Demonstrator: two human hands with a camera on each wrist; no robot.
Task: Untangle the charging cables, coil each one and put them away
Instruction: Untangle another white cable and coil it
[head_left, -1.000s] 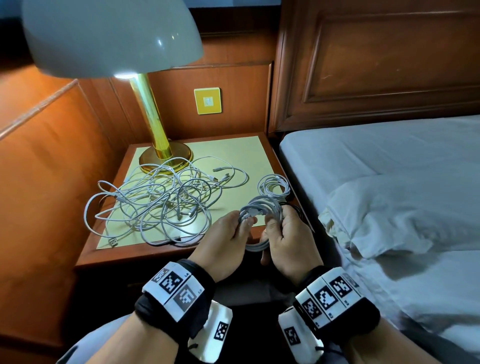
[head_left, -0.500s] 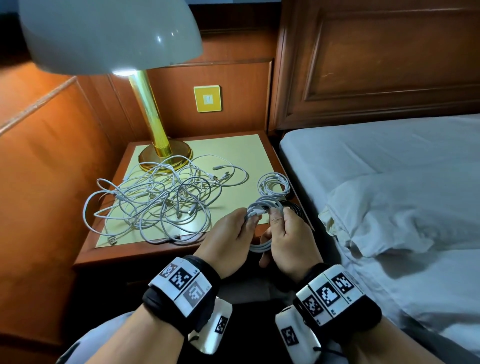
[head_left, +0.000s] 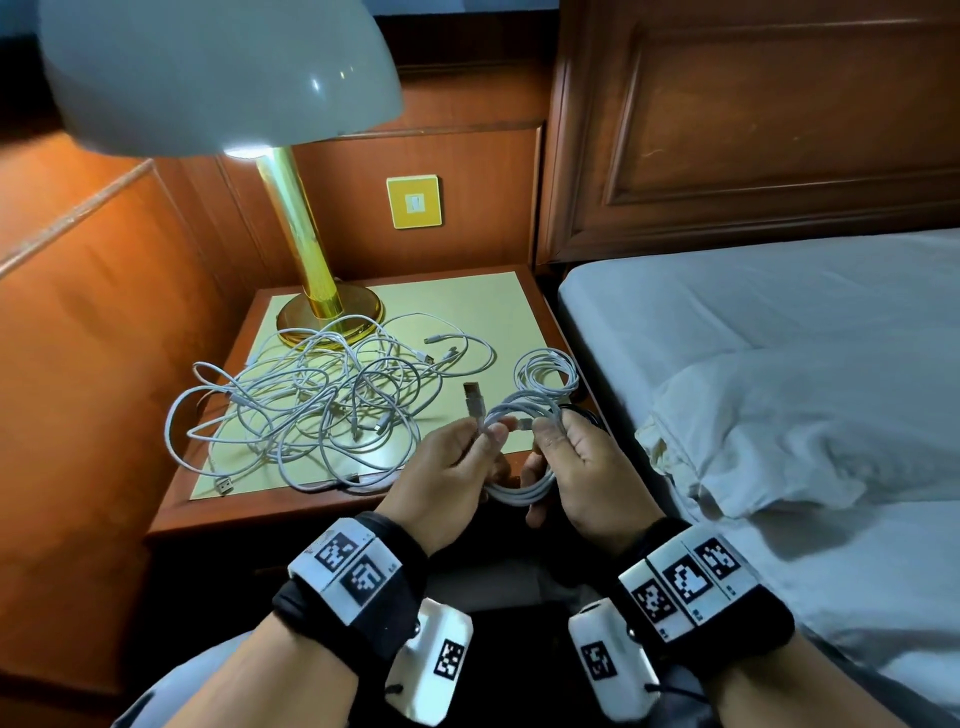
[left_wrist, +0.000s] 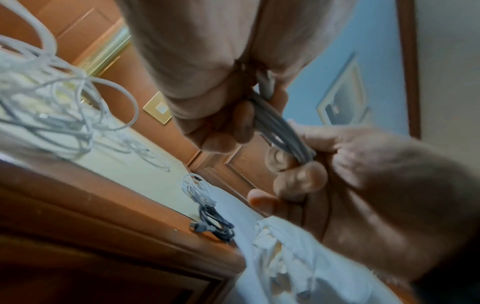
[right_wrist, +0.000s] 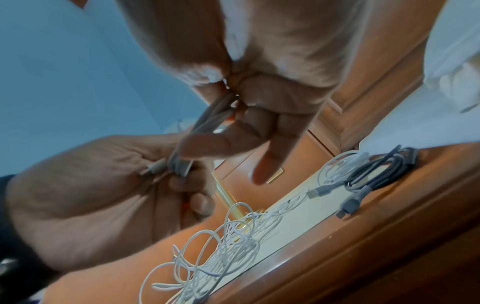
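1. Both hands meet over the front edge of the tabletop (head_left: 467, 291), sharing one white coiled cable (head_left: 519, 491).
2. Left hand (head_left: 441, 473): fingers curled, thumb and forefinger pinching the bundled strands near the top of the loop; a USB plug (head_left: 472, 397) sticks up just above that pinch.
3. Right hand (head_left: 587, 467): thumb and curled fingers grip the other side of the same coil. In the right wrist view two of its fingers (right_wrist: 270, 160) point out straight, off the cable.
4. The coil's lower loop hangs between the two palms, off the tabletop.
5. Behind the hands, the tangled heap of white cables (head_left: 311, 405) sprawls over the left and middle of the tabletop, reaching the brass base of the lamp (head_left: 306, 244).
6. At the right edge, a small white coil (head_left: 545, 371) lies finished, and right beside it, nearer the front corner, a dark grey coiled cable (right_wrist: 376, 170).
7. The bed (head_left: 779, 364) with its white sheet runs along the right of the tabletop.
8. A yellow wall switch (head_left: 414, 202) sits on the wood panel behind.
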